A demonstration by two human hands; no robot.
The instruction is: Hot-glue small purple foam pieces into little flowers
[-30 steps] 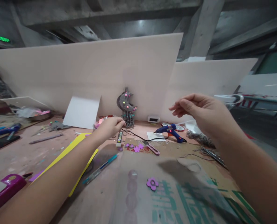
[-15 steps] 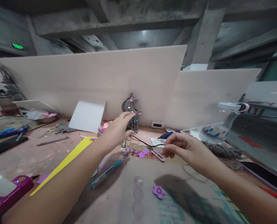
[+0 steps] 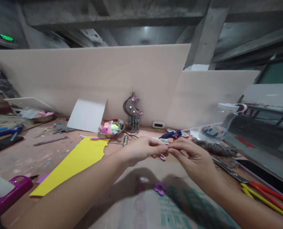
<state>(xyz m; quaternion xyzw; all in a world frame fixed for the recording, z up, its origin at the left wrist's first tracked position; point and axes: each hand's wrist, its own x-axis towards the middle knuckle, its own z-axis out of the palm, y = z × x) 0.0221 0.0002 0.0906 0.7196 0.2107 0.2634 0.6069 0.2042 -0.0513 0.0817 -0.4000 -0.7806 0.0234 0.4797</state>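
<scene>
My left hand [image 3: 148, 148] and my right hand [image 3: 191, 152] meet above the work surface, fingertips touching. Both are closed in a pinch, and whatever lies between the fingers is too small or hidden to name. Below them a purple flower [image 3: 159, 188] lies on the clear-covered sheet. The end of a pink craft-knife handle [image 3: 163, 157] peeks out under my fingers. Just behind the hands rests a blue glue gun [image 3: 172, 135]. Left of my left wrist lies a yellow sheet [image 3: 76, 162] with a cut edge.
A grey moon ornament [image 3: 133, 108] stands against the partition, beside a metal bowl [image 3: 111, 133] of coloured pieces. Grey yarn [image 3: 217, 148], a clear jug [image 3: 219, 124] and scissors with red and yellow handles [image 3: 263, 190] are on the right. A magenta tool [image 3: 14, 194] sits at left.
My left hand has come down and right from near the moon ornament to meet my right hand. The bowl and yellow sheet are now more exposed. The view has shifted slightly.
</scene>
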